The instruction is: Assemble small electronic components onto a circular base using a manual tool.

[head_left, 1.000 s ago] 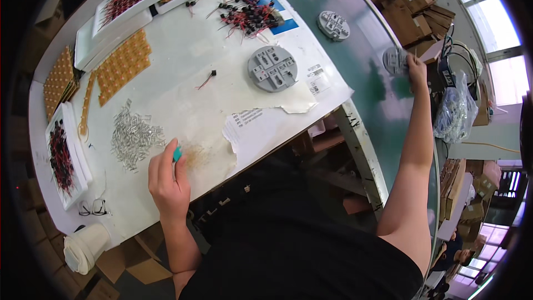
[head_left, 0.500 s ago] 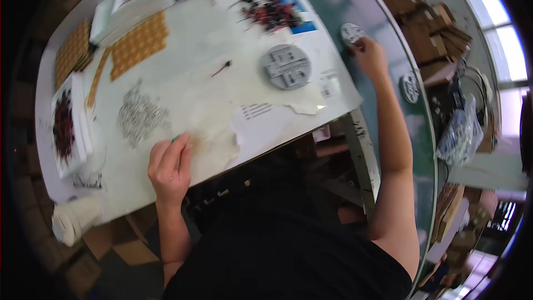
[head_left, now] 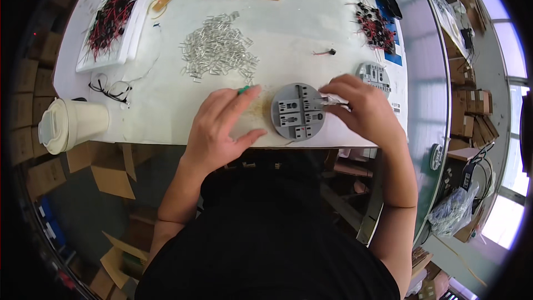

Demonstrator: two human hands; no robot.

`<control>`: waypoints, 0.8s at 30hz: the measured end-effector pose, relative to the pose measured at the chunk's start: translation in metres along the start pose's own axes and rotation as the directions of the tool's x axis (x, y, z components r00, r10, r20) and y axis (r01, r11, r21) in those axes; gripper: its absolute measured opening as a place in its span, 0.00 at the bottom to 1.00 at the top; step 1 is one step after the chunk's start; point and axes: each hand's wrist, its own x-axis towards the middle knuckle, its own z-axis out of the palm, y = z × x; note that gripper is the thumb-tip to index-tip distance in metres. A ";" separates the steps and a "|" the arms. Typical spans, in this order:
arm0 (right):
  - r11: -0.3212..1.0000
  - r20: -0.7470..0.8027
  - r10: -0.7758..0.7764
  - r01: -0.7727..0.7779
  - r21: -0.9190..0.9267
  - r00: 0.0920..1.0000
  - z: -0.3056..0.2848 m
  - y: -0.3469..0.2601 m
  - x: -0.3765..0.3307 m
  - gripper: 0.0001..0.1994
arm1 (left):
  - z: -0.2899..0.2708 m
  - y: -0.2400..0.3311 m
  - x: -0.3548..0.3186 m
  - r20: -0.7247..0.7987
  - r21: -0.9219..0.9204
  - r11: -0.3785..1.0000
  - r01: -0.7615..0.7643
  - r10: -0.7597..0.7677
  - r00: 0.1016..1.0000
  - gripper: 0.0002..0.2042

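Grey disc (head_left: 298,114) on white table (head_left: 288,33)

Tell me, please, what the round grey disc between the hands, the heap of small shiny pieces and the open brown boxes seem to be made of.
Disc: probably moulded plastic, matte grey; its even colour and raised blocks suggest so.
Small pieces: glossy, clear or silvery, with bright glints; plastic or metal, I cannot tell.
Open boxes: likely cardboard, dull plain brown, with flat, straight-edged flaps.

Green piece (head_left: 243,89) (partly hidden)
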 end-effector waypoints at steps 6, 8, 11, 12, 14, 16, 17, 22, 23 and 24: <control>0.997 -0.085 0.016 -0.010 0.078 0.996 0.024 -0.001 0.080 0.08 | 0.014 0.017 0.008 -0.007 0.003 0.999 -0.046 0.046 0.999 0.40; 0.995 -0.035 -0.013 0.017 0.096 0.999 0.044 0.003 0.109 0.10 | 0.025 0.026 0.021 0.014 0.002 0.999 -0.054 0.054 0.998 0.39; 0.998 0.089 0.053 -0.056 0.038 0.995 0.061 -0.012 0.138 0.11 | 0.035 0.028 0.029 0.063 -0.014 0.998 -0.063 0.064 0.996 0.38; 0.997 0.092 0.065 -0.069 0.037 0.994 0.064 -0.015 0.142 0.11 | 0.036 0.024 0.028 0.068 -0.023 0.998 -0.063 0.064 0.996 0.38; 0.997 0.141 0.047 -0.055 0.052 0.989 0.065 -0.017 0.151 0.10 | 0.037 0.016 0.029 0.074 -0.037 0.997 -0.066 0.068 0.995 0.39; 0.997 0.164 0.045 -0.055 0.059 0.985 0.064 -0.012 0.152 0.10 | 0.031 0.009 0.030 0.093 -0.078 0.996 -0.052 0.059 0.994 0.39; 0.994 0.126 0.051 -0.062 0.090 0.991 0.064 -0.009 0.152 0.09 | 0.027 0.006 0.031 0.108 -0.109 0.993 -0.035 0.047 0.993 0.40; 0.958 -0.014 0.099 -0.092 0.272 0.995 0.052 -0.001 0.139 0.09 | 0.025 -0.004 0.028 0.128 -0.178 0.984 -0.015 0.039 0.991 0.43; 0.939 -0.043 0.117 -0.096 0.331 0.992 0.048 0.000 0.134 0.09 | 0.024 -0.003 0.028 0.128 -0.179 0.984 -0.016 0.039 0.991 0.43; 0.939 -0.043 0.118 -0.097 0.331 0.992 0.045 0.000 0.130 0.09 | 0.023 -0.001 0.029 0.135 -0.171 0.985 -0.004 0.027 0.990 0.42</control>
